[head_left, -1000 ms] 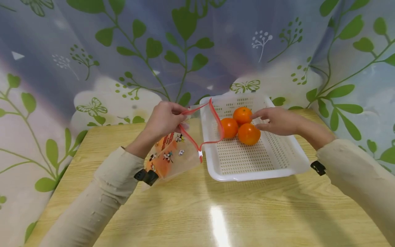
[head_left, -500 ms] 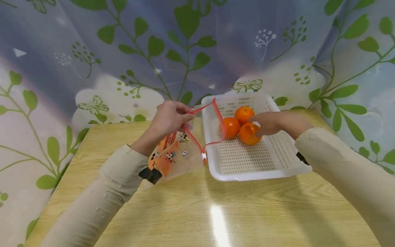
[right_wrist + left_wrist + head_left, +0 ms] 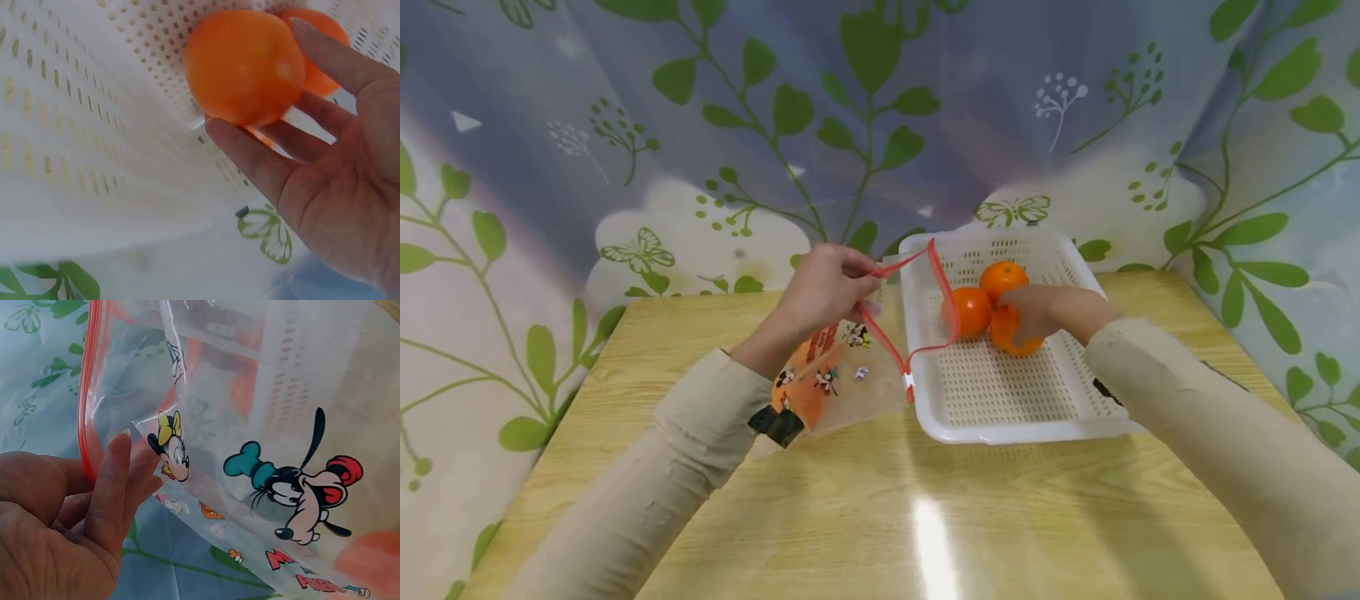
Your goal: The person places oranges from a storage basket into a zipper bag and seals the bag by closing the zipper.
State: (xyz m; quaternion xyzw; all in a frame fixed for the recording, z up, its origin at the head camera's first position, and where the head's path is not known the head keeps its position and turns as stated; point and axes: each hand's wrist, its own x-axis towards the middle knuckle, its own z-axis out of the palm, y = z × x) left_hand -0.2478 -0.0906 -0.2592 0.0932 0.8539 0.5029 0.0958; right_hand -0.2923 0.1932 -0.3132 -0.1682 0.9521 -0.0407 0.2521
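My left hand (image 3: 823, 287) pinches the upper edge of a clear slider zip bag (image 3: 880, 371) with red trim and cartoon prints. Its mouth gapes toward the white basket (image 3: 1022, 433), with the white slider (image 3: 909, 381) at the near corner. Something orange (image 3: 375, 565) shows through the lower bag in the left wrist view. Inside the basket, my right hand (image 3: 1052, 308) holds the near orange (image 3: 1017, 343), thumb on one side and fingers on the other, as the right wrist view shows of this orange (image 3: 244, 65). Two more oranges sit against it: one left (image 3: 972, 313), one behind (image 3: 1002, 275).
Basket and bag rest on a light wooden table (image 3: 835, 517), basket to the right. A leaf-patterned curtain (image 3: 880, 167) hangs close behind both. The basket's perforated walls (image 3: 62, 125) rise around the right hand.
My right hand has moved left and down from beside the oranges onto the near one, its fingers now around it. The left hand keeps its hold on the bag.
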